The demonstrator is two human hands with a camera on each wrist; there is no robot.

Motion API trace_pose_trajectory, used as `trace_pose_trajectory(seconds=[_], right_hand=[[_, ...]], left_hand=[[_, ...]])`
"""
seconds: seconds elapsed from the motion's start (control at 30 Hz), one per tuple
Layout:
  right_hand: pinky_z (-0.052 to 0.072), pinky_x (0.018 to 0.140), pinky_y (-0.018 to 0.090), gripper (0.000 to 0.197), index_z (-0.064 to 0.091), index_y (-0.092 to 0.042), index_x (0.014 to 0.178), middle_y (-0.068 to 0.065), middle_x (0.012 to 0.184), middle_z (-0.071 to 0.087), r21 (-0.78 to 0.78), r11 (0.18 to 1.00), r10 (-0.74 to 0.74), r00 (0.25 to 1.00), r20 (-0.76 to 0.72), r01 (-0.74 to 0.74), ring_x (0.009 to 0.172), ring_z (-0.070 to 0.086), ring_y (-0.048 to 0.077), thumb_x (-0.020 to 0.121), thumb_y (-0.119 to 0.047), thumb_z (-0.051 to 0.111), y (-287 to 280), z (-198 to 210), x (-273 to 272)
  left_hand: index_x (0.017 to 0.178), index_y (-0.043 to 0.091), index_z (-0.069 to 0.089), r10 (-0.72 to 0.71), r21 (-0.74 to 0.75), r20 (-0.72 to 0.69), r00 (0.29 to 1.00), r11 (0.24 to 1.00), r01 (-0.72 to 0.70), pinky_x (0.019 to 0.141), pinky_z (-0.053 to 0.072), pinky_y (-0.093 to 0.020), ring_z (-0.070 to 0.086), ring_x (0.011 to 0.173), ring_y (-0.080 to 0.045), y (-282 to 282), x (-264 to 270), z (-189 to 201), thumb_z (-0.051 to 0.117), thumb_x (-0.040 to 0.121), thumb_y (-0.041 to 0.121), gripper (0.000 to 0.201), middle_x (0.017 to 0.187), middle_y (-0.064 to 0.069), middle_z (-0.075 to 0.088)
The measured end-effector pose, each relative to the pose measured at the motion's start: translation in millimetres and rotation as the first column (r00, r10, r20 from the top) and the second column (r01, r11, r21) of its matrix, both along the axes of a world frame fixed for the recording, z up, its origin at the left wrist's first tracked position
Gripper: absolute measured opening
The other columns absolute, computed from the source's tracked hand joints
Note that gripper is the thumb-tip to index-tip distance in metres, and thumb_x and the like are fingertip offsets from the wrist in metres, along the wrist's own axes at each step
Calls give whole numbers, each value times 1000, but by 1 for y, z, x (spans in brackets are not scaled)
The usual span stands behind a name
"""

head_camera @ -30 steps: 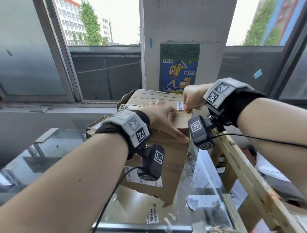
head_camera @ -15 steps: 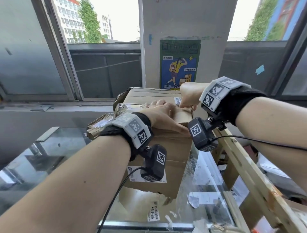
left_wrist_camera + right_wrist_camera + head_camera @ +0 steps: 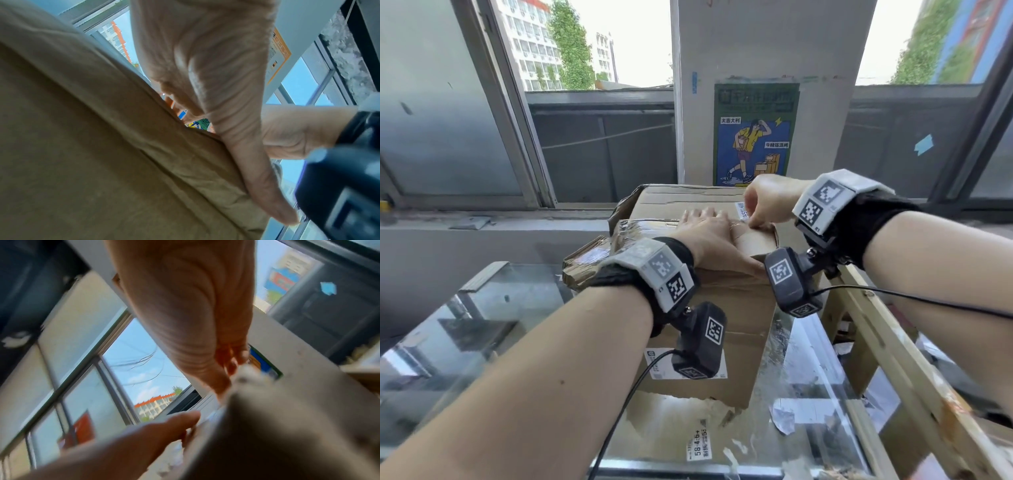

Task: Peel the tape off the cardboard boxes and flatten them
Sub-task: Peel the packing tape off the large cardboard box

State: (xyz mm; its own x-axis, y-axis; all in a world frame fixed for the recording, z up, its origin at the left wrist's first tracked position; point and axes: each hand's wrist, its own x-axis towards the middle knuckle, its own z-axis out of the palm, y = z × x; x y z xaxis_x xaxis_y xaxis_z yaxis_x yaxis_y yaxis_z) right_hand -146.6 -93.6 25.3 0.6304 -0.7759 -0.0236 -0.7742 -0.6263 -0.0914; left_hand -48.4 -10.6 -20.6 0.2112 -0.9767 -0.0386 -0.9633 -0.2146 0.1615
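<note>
A brown cardboard box (image 3: 732,318) stands on a glass table, a white shipping label (image 3: 654,363) on its near face. My left hand (image 3: 709,236) lies flat on the box's top, fingers straight, thumb along the near top edge; in the left wrist view the left hand (image 3: 226,113) presses the cardboard box (image 3: 92,146). My right hand (image 3: 763,209) hovers at the top's far right corner, fingertips pinching at tape or a white label (image 3: 742,209) there; the tape itself is too small to make out. In the right wrist view the right hand (image 3: 205,337) is curled by a blurred box corner (image 3: 277,426).
A second cardboard box (image 3: 681,200) stands behind the first, crushed cardboard (image 3: 585,257) to its left. The glass table (image 3: 482,329) bears torn paper scraps (image 3: 782,418) and a label (image 3: 700,445). A wooden frame (image 3: 893,359) runs along the right. A pillar with a poster (image 3: 755,137) stands behind.
My right hand has dropped slightly onto the box's far right corner and pinches there. My left hand stays flat on the top. The view has shifted a little closer.
</note>
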Motion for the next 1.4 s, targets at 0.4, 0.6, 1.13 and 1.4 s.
trace_pose_trajectory(seconds=[0.4, 0.6, 1.13, 1.4], right_hand=[[52, 79, 32, 26, 65, 1, 105, 12, 105, 69, -55, 998, 0, 999, -36, -2, 88, 64, 22, 84, -14, 69, -1, 6, 7], [39, 53, 24, 30, 56, -7, 69, 5, 70, 56, -6, 1000, -31, 981, -189, 30, 61, 50, 15, 81, -28, 73, 5, 10, 10], [43, 61, 23, 31, 64, -3, 111, 10, 108, 66, 6, 999, 41, 990, -136, -41, 87, 56, 18, 84, -18, 69, 4, 6, 11], [41, 99, 33, 59, 36, -16, 143, 6, 137, 51, -46, 994, 98, 995, -12, -99, 121, 50, 21, 90, -11, 62, 5, 17, 1]], left_hand=[[154, 13, 9, 12, 16, -29, 1000, 1000, -12, 119, 8, -45, 6, 147, -32, -1, -3, -1, 64, 62, 79, 126, 161, -9, 11], [151, 7, 18, -17, 6, 27, 999, 1000, 17, 120, 9, -46, 13, 145, -33, 0, -7, 1, 61, 63, 80, 122, 157, -11, 20], [151, 7, 15, 24, -60, -77, 997, 998, -29, 119, 6, -40, 14, 146, -28, 2, -6, -3, 62, 67, 77, 119, 157, -10, 21], [152, 27, 15, 25, 48, -163, 986, 999, -17, 115, 18, -48, 11, 145, -25, 3, 1, 6, 70, 65, 70, 112, 158, -1, 14]])
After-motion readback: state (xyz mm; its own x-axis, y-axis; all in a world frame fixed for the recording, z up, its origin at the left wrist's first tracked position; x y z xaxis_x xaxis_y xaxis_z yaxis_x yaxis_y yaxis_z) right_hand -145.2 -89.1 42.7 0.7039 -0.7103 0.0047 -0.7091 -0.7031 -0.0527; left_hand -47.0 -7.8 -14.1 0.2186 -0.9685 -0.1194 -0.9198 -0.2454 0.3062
